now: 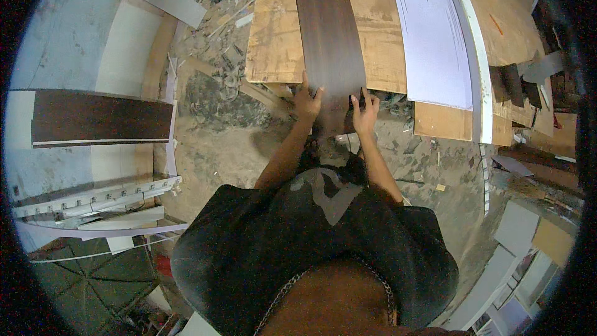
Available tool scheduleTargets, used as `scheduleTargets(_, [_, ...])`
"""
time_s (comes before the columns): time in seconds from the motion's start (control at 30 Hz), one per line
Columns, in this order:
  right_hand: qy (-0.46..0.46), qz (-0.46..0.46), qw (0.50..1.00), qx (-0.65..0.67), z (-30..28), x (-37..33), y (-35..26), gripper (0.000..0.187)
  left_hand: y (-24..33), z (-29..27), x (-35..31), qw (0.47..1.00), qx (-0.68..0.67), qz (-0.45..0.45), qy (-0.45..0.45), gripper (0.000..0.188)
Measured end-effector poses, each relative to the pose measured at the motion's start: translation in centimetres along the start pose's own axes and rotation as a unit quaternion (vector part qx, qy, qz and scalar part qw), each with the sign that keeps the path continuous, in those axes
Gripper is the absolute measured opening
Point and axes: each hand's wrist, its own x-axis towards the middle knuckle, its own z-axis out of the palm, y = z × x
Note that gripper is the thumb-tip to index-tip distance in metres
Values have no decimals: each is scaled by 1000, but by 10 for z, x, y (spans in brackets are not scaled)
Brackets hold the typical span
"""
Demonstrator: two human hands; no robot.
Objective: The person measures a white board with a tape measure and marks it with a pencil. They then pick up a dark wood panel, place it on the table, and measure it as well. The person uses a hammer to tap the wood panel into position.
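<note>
Hands grip the near end of a long dark brown laminate strip (328, 31): the left hand (307, 101) closes on its left corner, the right hand (364, 112) on its right corner, fingers curled over the edge. Beyond the hands the strip lies lengthwise on a plywood tabletop (273, 43). Right of the right hand rests a white sheet (432, 43). Far left of the left hand lies another dark panel (99, 117), with debris-strewn floor (236, 130) between
</note>
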Motion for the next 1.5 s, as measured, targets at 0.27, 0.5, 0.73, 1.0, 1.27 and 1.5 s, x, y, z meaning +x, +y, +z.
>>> scheduleTargets(0.27, [85,-1,996,-24,5,5,11,50,-30,38,-15,988,9,71,134,54])
scheduleTargets(0.5, [108,7,994,35,9,4,28,49,-13,35,-33,982,-68,59,165,46])
scheduleTargets(0.73, [114,-2,993,-8,15,3,32,45,-21,33,-30,956,-187,54,220,32])
scheduleTargets(1.0, [37,57,995,78,21,13,58,48,-29,38,-28,964,-155,-90,196,22])
scheduleTargets(1.27, [48,56,997,37,20,24,84,43,-16,31,-29,972,-114,-162,126,24])
scheduleTargets(1.5, [-11,63,995,74,13,34,76,39,-29,37,-33,960,-191,-104,177,31])
